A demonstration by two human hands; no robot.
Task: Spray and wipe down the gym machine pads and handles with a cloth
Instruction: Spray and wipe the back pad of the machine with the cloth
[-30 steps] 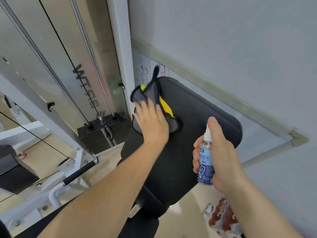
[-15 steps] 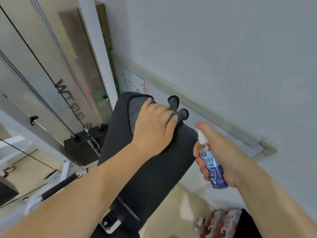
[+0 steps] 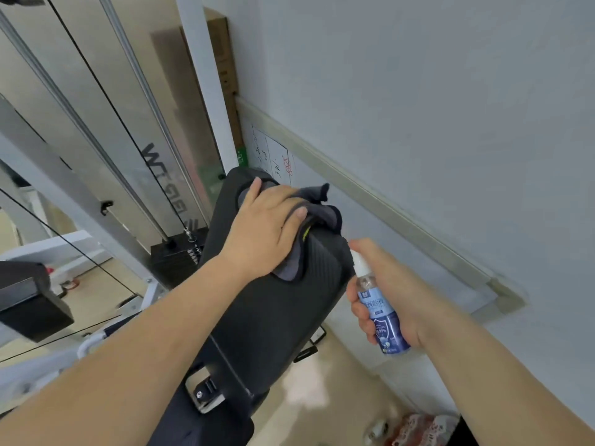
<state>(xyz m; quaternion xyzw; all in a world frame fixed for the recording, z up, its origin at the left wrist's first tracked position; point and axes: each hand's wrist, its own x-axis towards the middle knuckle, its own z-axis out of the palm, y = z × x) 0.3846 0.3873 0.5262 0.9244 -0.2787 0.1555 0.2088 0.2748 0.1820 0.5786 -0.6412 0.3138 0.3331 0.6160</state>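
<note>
A black padded backrest [image 3: 283, 313] of the gym machine runs from the lower middle up to the wall. My left hand [image 3: 260, 230] presses flat on a grey cloth [image 3: 322, 214] with a yellow edge, bunched over the pad's upper right corner. My right hand [image 3: 386, 291] holds a small clear spray bottle [image 3: 383, 320] with a blue label and white nozzle, just right of the pad's edge, with the index finger over the nozzle.
A weight stack [image 3: 175, 255] with steel guide rods and cables stands to the left behind a clear shield. A white upright [image 3: 206, 82] and a grey wall with a rail [image 3: 386, 201] close in on the right. A pack of bottles [image 3: 415, 429] lies on the floor.
My left hand has dragged the cloth from the pad's middle up and across to its upper right corner. The right hand with the bottle stayed beside the pad.
</note>
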